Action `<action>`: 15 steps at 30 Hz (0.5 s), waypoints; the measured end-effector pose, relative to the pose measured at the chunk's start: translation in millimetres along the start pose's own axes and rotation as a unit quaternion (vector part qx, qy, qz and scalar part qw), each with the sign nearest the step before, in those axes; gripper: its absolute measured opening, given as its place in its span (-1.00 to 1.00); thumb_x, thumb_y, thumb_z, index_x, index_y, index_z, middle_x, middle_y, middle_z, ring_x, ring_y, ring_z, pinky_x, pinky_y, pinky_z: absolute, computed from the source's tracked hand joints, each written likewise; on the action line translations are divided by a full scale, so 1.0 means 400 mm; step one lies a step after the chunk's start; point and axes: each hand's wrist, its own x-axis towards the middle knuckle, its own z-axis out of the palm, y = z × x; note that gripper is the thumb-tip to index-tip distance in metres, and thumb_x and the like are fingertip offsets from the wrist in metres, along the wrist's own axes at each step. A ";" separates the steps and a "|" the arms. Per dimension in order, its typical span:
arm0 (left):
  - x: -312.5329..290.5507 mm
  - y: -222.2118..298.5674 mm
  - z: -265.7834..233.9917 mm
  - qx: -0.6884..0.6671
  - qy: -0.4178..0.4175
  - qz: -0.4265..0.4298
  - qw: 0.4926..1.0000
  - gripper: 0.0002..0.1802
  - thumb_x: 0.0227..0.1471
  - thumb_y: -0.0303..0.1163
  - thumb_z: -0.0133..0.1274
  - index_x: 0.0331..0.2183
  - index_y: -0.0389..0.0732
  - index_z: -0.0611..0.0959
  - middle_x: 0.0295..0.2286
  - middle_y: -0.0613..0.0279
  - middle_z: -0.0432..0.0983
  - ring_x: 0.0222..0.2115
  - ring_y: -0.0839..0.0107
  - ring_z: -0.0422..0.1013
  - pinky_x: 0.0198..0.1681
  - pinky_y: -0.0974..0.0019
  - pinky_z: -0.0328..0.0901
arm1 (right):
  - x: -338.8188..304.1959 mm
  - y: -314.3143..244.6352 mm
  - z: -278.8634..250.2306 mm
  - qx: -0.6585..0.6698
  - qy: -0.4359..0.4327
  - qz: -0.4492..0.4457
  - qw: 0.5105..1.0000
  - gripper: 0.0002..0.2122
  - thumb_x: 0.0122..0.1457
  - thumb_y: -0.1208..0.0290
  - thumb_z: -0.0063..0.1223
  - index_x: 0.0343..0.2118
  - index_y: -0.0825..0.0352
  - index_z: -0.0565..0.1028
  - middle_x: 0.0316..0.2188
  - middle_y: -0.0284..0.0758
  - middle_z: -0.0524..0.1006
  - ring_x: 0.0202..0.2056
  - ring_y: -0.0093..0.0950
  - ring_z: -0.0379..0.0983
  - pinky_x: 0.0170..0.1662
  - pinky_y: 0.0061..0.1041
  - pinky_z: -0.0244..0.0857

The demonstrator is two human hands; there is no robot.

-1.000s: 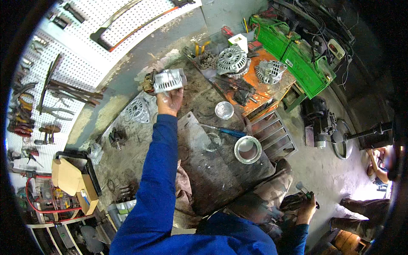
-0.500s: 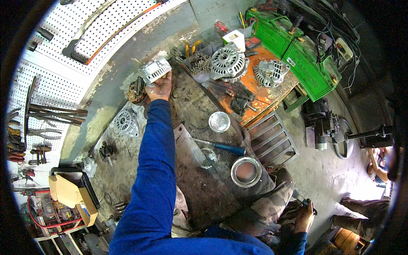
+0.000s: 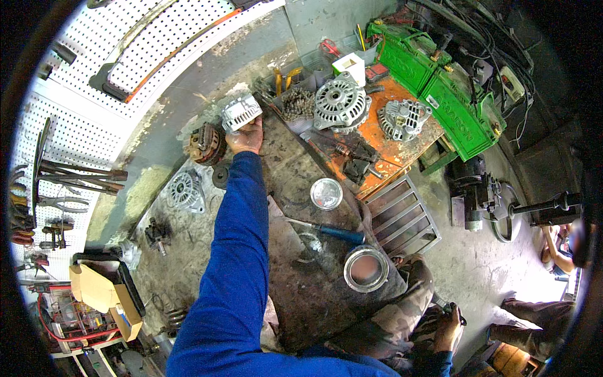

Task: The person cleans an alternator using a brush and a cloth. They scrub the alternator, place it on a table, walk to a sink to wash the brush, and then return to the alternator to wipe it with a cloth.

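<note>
At the far side of the bench, my left hand (image 3: 246, 137) is closed around a silver, finned alternator housing (image 3: 240, 113) and holds it up. Just left of it sits a brown stator with copper-coloured windings (image 3: 206, 144). Another silver alternator end cover (image 3: 186, 191) lies nearer on the bench. Down at the lower right, beside my leg, my right hand (image 3: 448, 330) is closed on a dark-handled tool (image 3: 441, 304); its kind I cannot make out. An open can (image 3: 365, 268), a silver lid (image 3: 326, 193) and a blue-handled screwdriver (image 3: 341, 234) lie between the hands.
Two alternators (image 3: 342, 103) (image 3: 402, 119) stand on an orange worktop (image 3: 433, 135) at the back right, beside green cases (image 3: 461, 110). A pegboard (image 3: 63, 119) with pliers hangs left. A cardboard box (image 3: 97, 287) stands lower left. Another person's legs (image 3: 534, 323) show at right.
My left hand and the housing have shifted slightly right and nearer, showing more of the stator. The view has moved a little. My right hand keeps its hold on the tool.
</note>
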 end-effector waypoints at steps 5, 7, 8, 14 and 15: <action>-0.042 0.016 0.045 0.064 0.154 -0.038 0.985 -0.63 0.30 -0.27 -0.26 -0.11 -0.24 0.58 -0.15 0.02 0.55 -0.10 0.05 0.45 0.18 -0.15 0.25 | 0.003 -0.004 0.002 -0.033 -0.035 0.045 0.998 -0.61 0.04 0.67 -0.09 -0.03 0.40 0.52 -0.24 -0.08 0.61 -0.25 -0.17 0.56 -0.16 -0.32 0.41; -0.071 0.027 0.063 0.148 0.204 -0.076 0.965 -0.63 0.30 -0.26 -0.27 -0.08 -0.22 0.55 -0.14 0.02 0.52 -0.09 0.04 0.43 0.15 -0.12 0.28 | 0.006 0.009 0.002 -0.092 -0.010 -0.058 0.994 -0.59 0.02 0.69 -0.08 -0.02 0.39 0.51 -0.22 -0.08 0.61 -0.25 -0.17 0.56 -0.15 -0.34 0.41; -0.091 0.034 0.072 0.190 0.237 -0.100 0.947 -0.64 0.31 -0.26 -0.27 -0.07 -0.22 0.54 -0.13 0.02 0.50 -0.09 0.04 0.42 0.14 -0.11 0.29 | 0.006 0.019 0.003 -0.141 0.003 -0.109 0.984 -0.59 0.01 0.69 -0.08 -0.01 0.39 0.51 -0.21 -0.08 0.61 -0.24 -0.18 0.56 -0.14 -0.34 0.41; -0.329 0.085 0.135 0.267 0.240 -0.115 0.926 -0.58 0.29 -0.27 -0.25 0.09 -0.28 0.35 -0.03 -0.14 0.36 0.03 -0.09 0.33 0.12 -0.19 0.33 | 0.027 0.085 0.014 0.063 0.019 -0.012 0.998 -0.70 0.11 0.61 0.01 -0.07 0.39 0.55 -0.37 -0.31 0.56 -0.38 -0.43 0.44 -0.24 -0.44 0.38; -0.379 0.108 0.148 0.273 0.200 -0.129 0.932 -0.57 0.28 -0.27 -0.23 0.09 -0.30 0.35 -0.02 -0.15 0.37 0.05 -0.11 0.32 0.12 -0.21 0.32 | 0.025 0.089 0.018 0.199 0.014 0.097 0.975 -0.73 0.15 0.56 0.01 -0.07 0.40 0.55 -0.38 -0.33 0.55 -0.40 -0.43 0.42 -0.25 -0.44 0.38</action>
